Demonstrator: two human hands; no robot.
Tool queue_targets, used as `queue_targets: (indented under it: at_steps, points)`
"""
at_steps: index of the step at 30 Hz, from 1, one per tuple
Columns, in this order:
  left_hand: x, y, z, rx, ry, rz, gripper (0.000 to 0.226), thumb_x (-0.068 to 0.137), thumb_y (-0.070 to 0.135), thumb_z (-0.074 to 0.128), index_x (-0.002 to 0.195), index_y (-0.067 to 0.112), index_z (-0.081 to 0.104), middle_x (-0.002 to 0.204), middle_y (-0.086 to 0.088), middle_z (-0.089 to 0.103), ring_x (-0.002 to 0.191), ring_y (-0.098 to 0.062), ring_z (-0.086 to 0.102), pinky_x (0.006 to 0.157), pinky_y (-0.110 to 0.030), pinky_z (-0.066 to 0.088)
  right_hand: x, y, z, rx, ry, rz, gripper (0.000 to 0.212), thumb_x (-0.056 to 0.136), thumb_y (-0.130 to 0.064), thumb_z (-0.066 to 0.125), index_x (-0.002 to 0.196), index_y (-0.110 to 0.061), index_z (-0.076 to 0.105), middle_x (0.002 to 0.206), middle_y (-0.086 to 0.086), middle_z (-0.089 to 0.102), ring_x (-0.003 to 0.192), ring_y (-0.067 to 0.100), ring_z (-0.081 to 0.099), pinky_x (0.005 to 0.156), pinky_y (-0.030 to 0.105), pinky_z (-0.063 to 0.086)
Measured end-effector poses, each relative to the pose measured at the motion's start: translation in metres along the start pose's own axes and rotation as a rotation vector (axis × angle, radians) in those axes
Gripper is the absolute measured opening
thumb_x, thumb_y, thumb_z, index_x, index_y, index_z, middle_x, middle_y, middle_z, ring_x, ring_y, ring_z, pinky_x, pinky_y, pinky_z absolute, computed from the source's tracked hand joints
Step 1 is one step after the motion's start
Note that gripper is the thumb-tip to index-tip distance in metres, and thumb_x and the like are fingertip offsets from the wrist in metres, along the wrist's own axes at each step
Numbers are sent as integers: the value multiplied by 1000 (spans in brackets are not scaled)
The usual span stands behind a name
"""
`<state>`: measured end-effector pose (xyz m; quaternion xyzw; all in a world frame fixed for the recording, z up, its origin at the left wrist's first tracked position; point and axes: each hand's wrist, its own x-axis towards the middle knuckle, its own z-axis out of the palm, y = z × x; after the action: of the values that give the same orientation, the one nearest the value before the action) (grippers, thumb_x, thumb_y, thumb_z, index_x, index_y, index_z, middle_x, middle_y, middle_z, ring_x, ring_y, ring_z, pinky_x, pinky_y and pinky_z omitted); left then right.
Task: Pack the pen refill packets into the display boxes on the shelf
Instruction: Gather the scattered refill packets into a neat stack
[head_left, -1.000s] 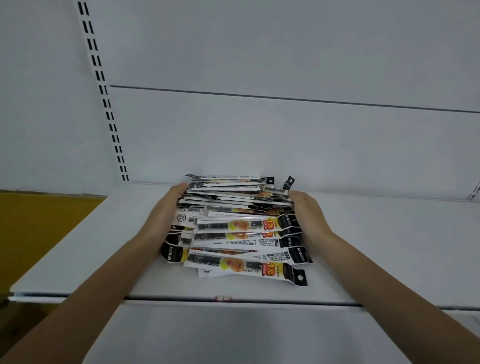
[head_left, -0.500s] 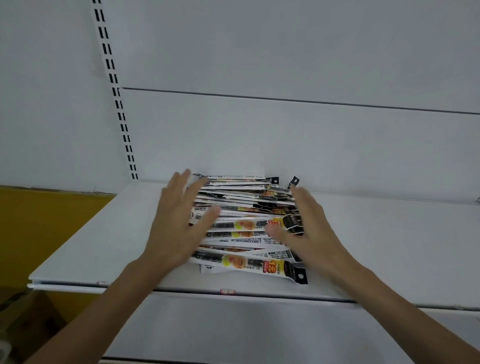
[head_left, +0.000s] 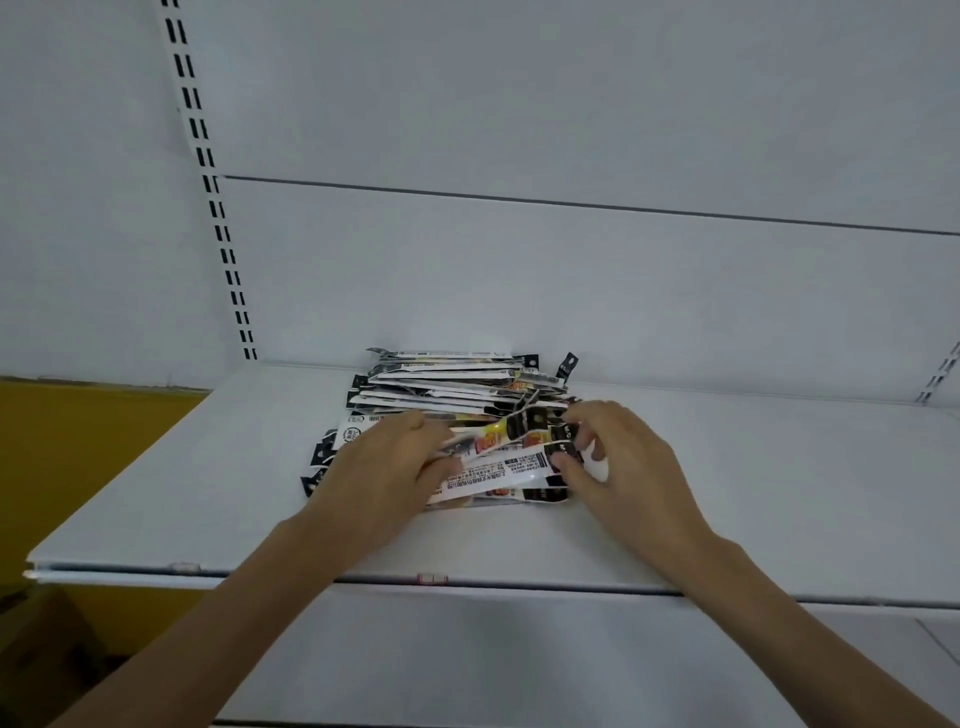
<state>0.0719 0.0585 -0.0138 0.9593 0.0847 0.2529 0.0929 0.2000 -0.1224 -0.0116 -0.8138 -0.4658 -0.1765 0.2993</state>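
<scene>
With left hand (head_left: 382, 470) and right hand (head_left: 626, 467) pinching top glossy black-and-white refill packets (head_left: 511, 467) on white metal shelf (head_left: 779, 493), lift level, ends squared.

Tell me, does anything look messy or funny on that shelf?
Yes. The pile of refill packets sits crooked on the shelf, packets fanned at different angles, and one black tab at the back right pokes up.

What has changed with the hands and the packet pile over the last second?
The left hand and right hand let go of the sides of the pile, opened above it, then came down. Now they grip opposite ends of a few top packets, bent up off the stack. The rest of the pile stays put on the shelf.
</scene>
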Motion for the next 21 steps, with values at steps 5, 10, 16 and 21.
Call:
queue_targets:
  at_steps: [5, 10, 16, 21]
  points:
    - [13, -6, -12, -399, 13, -343, 12, 92, 27, 49, 83, 21, 55, 73, 9, 55, 59, -2, 53, 46, -12, 38, -5, -24, 10, 80, -215, 7, 29, 86, -29, 60, 115, -31, 59, 52, -18, 43, 53, -2, 41, 58, 19, 35]
    - [6, -10, -24, -716, 106, -471, 4, 87, 25, 57, 91, 24, 59, 81, 6, 68, 58, -2, 65, 48, -9, 47, 2, -34, 12, -4, -304, -44, 29, 92, -30, 52, 119, -36, 60, 72, -13, 63, 73, 10, 55, 64, 21, 35]
    - [-8, -17, -29, -754, 199, -557, 19, 83, 34, 61, 98, 26, 56, 77, 0, 67, 56, -12, 67, 47, -17, 51, 6, -31, 15, 153, -133, 28, 20, 83, -12, 57, 92, -23, 70, 62, -9, 61, 57, 17, 56, 59, 29, 49]
    - [-15, -13, -28, -702, 302, -554, 24, 81, 32, 63, 98, 19, 52, 74, 9, 61, 47, -3, 61, 40, -9, 42, 13, -44, 10, 551, -119, 186, 9, 85, -12, 61, 77, -14, 57, 61, -3, 66, 61, 12, 64, 60, 23, 52]
